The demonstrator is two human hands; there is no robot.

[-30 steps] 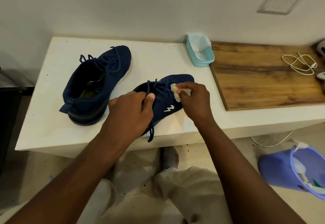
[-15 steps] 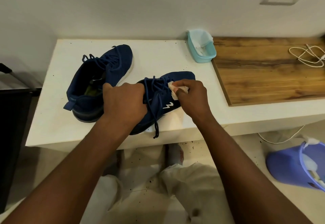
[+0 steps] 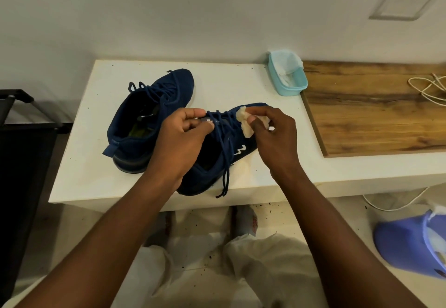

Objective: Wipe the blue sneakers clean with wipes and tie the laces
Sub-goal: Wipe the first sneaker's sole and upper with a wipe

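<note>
Currently I observe both hands working on the near sneaker (image 3: 207, 175), which lies on the white desk (image 3: 91, 162) directly beneath them, its heel towards the desk's front edge.

Left hand (image 3: 179, 143): fingers curled, thumb and forefinger pinching the sneaker's tongue at the top of the lacing. The palm covers the shoe opening.

Right hand (image 3: 272, 136): thumb and fingers closed on a crumpled, yellowed wipe (image 3: 245, 124). The wipe touches the upper just beside the lace rows, between the two hands. A white logo on the shoe's side shows just below this hand.

Laces (image 3: 225, 177): undone. The loose ends trail from between the hands down the shoe's side, and one tip hangs past the desk edge.

Far sneaker (image 3: 149, 114): it stands just beyond the left hand, on that hand's outer side, close against the near sneaker. I cannot tell whether the two touch. Its laces are loose as well.

Beyond the right hand, a light blue tub (image 3: 293, 85) holding white wipes sits on the desk, against a wooden board (image 3: 374, 114). A coiled pale cable (image 3: 427, 88) lies on the board, well apart from the hand. On the floor, below and outward of the right forearm, stands a purple bin (image 3: 407, 245).
</note>
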